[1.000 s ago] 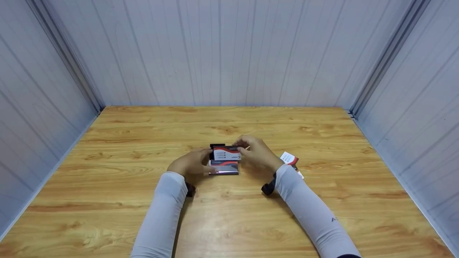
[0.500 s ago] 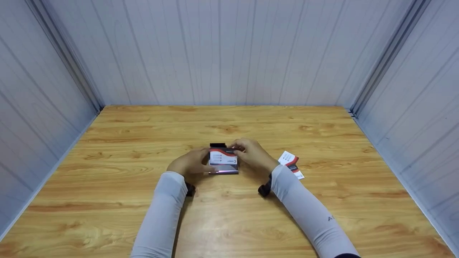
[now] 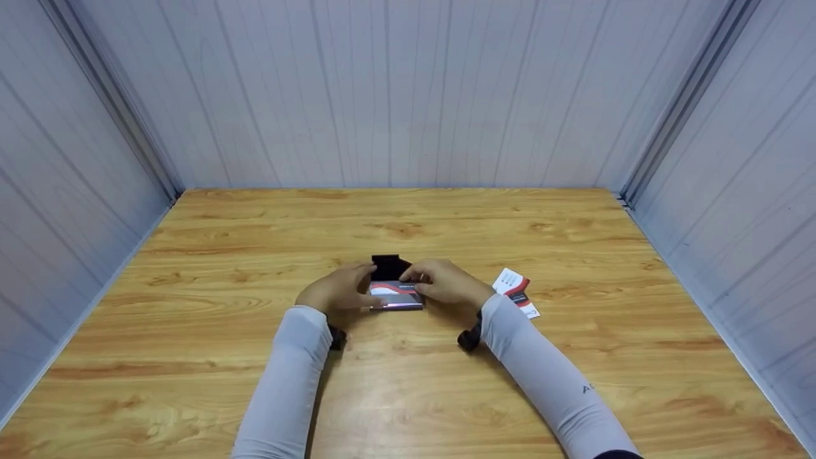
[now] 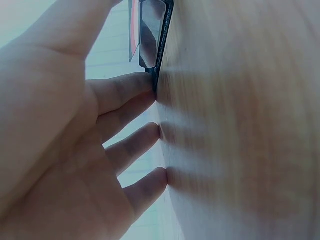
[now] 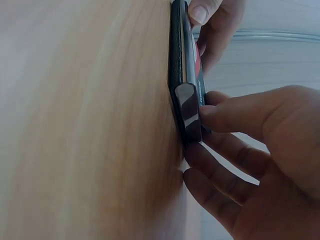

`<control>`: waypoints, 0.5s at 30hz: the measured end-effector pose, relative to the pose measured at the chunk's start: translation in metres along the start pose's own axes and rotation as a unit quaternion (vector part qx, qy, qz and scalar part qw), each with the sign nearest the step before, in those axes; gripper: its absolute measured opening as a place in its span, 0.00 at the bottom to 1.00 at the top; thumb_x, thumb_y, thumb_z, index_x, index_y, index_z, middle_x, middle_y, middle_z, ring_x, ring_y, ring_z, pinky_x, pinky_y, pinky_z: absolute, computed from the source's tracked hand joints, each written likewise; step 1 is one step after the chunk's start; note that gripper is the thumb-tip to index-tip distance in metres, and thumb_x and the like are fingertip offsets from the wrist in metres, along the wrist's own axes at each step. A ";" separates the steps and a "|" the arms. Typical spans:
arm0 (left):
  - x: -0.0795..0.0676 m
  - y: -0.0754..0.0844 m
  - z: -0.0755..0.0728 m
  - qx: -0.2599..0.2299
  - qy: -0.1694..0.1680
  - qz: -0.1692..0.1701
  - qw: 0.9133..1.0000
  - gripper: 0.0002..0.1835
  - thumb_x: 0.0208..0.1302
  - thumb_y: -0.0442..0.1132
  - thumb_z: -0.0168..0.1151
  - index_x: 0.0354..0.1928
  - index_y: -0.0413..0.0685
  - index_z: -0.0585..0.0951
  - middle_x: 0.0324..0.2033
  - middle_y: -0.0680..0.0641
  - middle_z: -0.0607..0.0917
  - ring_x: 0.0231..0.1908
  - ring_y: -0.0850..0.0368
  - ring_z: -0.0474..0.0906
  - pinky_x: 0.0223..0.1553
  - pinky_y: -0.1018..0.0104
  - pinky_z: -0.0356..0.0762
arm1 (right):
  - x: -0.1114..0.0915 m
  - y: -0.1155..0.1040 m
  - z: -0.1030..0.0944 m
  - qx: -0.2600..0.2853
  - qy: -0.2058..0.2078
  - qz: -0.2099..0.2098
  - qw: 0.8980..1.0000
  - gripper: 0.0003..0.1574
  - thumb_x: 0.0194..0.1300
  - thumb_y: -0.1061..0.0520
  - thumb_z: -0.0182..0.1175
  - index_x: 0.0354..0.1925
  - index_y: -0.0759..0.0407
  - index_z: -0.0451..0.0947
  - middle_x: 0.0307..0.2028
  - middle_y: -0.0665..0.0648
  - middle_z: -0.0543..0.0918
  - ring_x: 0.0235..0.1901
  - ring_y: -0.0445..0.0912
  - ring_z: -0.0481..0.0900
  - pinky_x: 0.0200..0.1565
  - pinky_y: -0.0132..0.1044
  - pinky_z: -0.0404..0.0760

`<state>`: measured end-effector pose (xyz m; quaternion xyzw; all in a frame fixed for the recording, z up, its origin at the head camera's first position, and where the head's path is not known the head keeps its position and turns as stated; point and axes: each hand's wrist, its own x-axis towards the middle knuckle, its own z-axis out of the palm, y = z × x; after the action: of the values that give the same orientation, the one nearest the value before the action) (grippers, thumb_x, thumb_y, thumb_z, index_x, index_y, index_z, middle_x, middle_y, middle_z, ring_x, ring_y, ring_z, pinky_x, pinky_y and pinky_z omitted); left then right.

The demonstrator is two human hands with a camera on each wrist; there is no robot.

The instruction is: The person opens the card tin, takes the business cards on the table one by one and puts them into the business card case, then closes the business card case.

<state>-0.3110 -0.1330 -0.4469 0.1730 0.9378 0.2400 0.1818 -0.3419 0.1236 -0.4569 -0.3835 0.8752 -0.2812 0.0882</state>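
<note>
A business card case (image 3: 403, 306) with a shiny silver body and black cover lies on the table, its black flap (image 3: 386, 266) spread out on the far side. My left hand (image 3: 335, 290) grips the case's left end, thumb on the near part and fingers at the far-left corner. A white, red and dark business card (image 3: 394, 289) lies partly inside the case. At its far right edge my right hand (image 3: 449, 280) pinches the card between thumb and fingers. The right wrist view shows the case's metal end (image 5: 187, 107) beside the right fingers, the card tilted above it.
Right of the right wrist, two overlapping business cards (image 3: 510, 280) lie on the wooden table (image 3: 408, 382), partly covered by the sleeve. Pale panelled walls (image 3: 408, 95) enclose the table at the back and sides.
My right hand has brought the card left and then toward me, down into the case. More of the black flap shows now. My left hand stays on the case.
</note>
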 end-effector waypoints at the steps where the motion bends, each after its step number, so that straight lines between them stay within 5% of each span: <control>1: 0.000 0.000 0.000 -0.001 0.000 0.000 1.000 0.50 0.63 0.63 0.66 0.79 0.49 0.56 0.77 0.43 0.56 0.75 0.44 0.50 0.72 0.44 0.53 | 0.000 0.000 0.000 -0.004 -0.003 -0.002 1.000 0.18 0.71 0.66 0.58 0.57 0.59 0.82 0.48 0.57 0.84 0.50 0.49 0.79 0.54 0.47 0.78; 15: -0.001 0.001 0.000 -0.009 -0.004 -0.008 1.000 0.50 0.63 0.63 0.67 0.80 0.52 0.55 0.76 0.45 0.57 0.75 0.44 0.52 0.71 0.45 0.55 | -0.003 -0.001 -0.003 -0.036 -0.049 -0.019 0.998 0.22 0.74 0.63 0.55 0.63 0.59 0.79 0.52 0.61 0.78 0.49 0.50 0.75 0.53 0.45 0.75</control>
<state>-0.3099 -0.1331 -0.4459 0.1648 0.9363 0.2462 0.1887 -0.3400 0.1266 -0.4535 -0.4166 0.8720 -0.2316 0.1115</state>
